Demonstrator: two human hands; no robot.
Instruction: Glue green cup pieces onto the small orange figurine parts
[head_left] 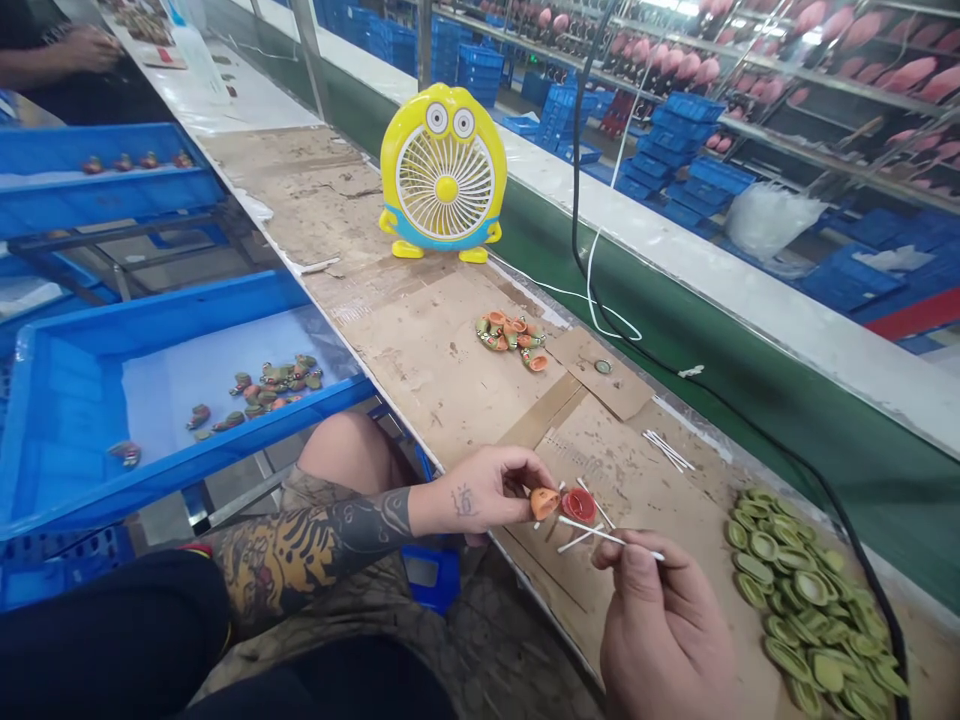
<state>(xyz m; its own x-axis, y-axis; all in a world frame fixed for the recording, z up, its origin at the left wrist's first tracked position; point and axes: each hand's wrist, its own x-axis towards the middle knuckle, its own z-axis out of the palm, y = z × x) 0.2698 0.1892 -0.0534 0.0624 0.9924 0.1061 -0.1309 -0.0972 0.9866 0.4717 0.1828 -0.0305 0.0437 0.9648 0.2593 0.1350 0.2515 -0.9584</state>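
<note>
- Cardboard-covered bench (pixel 450 390) is bounded on the near side by a diagonal edge, with a blue tray (pixel 67 400) beyond it
- Open cardboard is left between a yellow fan (pixel 442 170) and a heap of painted pieces (pixel 514 338); green pieces (pixel 810 600) are piled at the right, well apart from both hands
- Across the near edge the left hand (pixel 480 492) is extended, and an orange piece (pixel 545 502) is pinched between thumb and fingertips
- A red piece (pixel 579 505) is seen just beside it; whether it is held cannot be told
- From below the right hand (pixel 660 620) is raised, knuckles toward the camera, and a white swab stick (pixel 611 537) is clamped in its fingers
</note>
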